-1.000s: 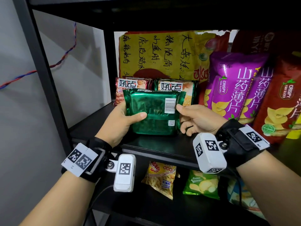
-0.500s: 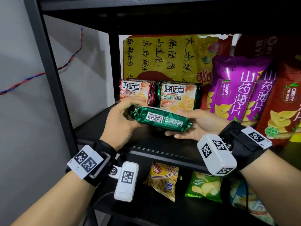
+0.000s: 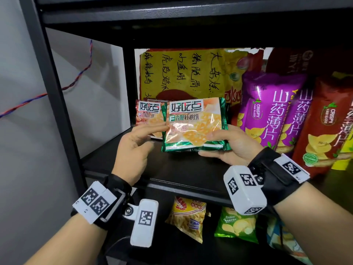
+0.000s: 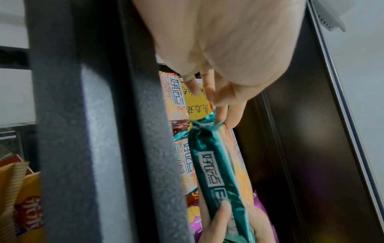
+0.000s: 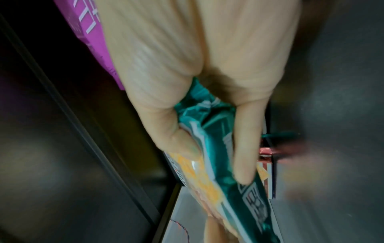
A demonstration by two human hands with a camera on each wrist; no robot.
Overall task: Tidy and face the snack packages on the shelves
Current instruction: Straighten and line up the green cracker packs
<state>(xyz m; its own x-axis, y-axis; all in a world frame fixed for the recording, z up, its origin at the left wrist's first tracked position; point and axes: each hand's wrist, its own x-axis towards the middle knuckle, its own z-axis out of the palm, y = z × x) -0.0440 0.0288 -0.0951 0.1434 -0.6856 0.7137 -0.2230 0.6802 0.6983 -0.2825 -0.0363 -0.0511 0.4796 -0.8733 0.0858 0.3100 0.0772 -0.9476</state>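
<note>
A green biscuit packet is held upright over the shelf, printed front towards me. My right hand grips its lower right corner, thumb on the front and fingers along the green side. My left hand pinches the packet's left end seam with its fingertips; its other fingers hang loosely curled. Behind stand a red-brown biscuit packet and, almost hidden, another green one.
Purple yam-crisp bags and a red one stand to the right, with a yellow handwritten bag at the back. A black post bounds the left. On the lower shelf lie an orange snack bag and a green chip bag.
The green packet turned from back-facing, through edge-on, to front-facing and upright. My left hand went from gripping its side to pinching its left seam; my right hand moved to the lower right corner.
</note>
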